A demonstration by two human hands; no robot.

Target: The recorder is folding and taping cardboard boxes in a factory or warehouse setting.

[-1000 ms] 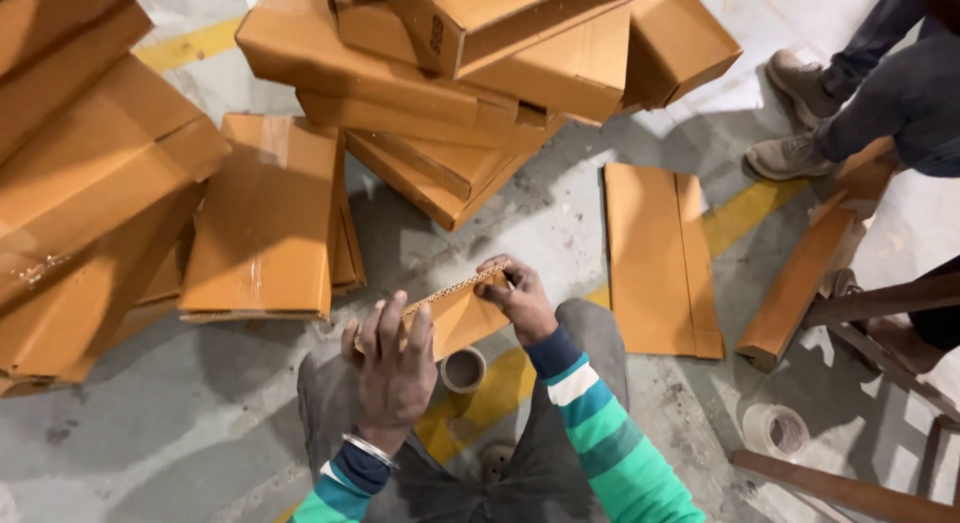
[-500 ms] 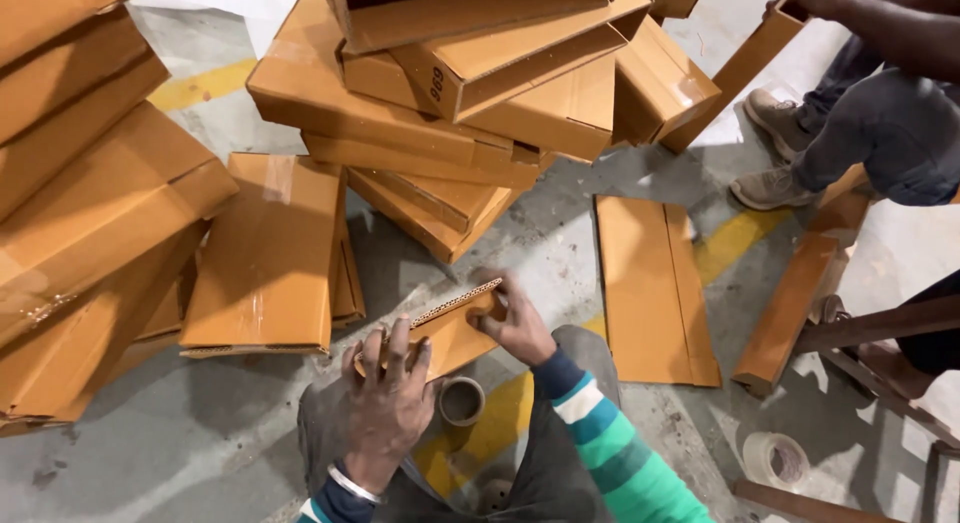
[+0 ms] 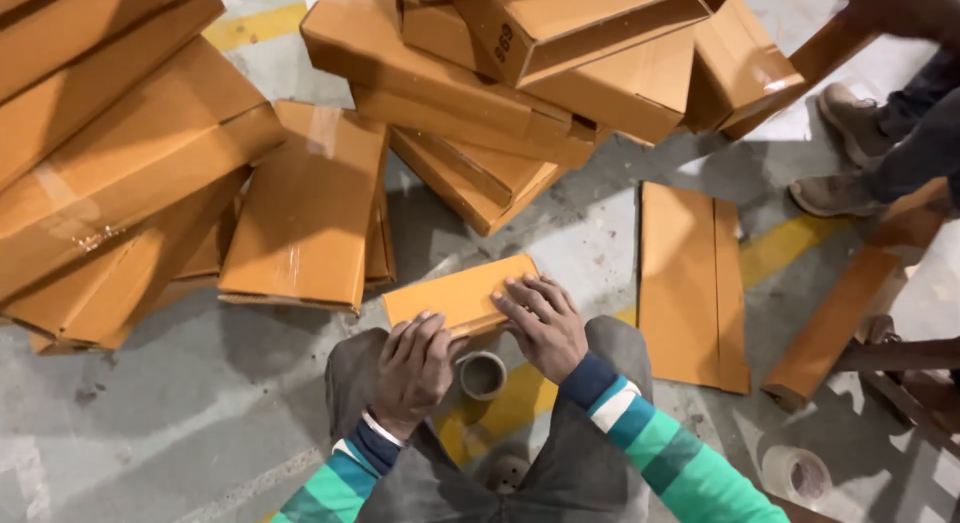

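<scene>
- While you crouch over it, the small orange carton (image 3: 450, 293) lies flat on the floor just ahead of your knees, under both hands.
- Your left hand (image 3: 415, 368) rests on its near edge and your right hand (image 3: 540, 323) on its right end. Both lie flat with fingers spread, pressing down and closed around nothing.
- By the look of it, you are flattening or creasing this carton. Any further fold would call for one palm to pin it while the other works the edge.
- Right behind your fingers, between your knees, stands a brown tape roll (image 3: 482, 375).
- Off to the right of your right hand lies a flat cardboard sheet (image 3: 690, 283) with one lengthwise crease, half across a yellow floor line (image 3: 780, 245).
- Beyond that lies a long narrow carton (image 3: 835, 323), and nearer your right side a pale tape roll (image 3: 797, 475).
- To the left of your left hand lies a flattened carton (image 3: 305, 213) with a strip of clear tape (image 3: 325, 133) at its far end.
- Further left, long orange boxes (image 3: 100, 183) lean in a stack.
- Ahead of both hands rises a heap of made-up boxes (image 3: 480, 93). One shows a small dark printed mark (image 3: 503, 51) on its side.
- Far right, another person's shoes (image 3: 835, 193) stand on the floor.
</scene>
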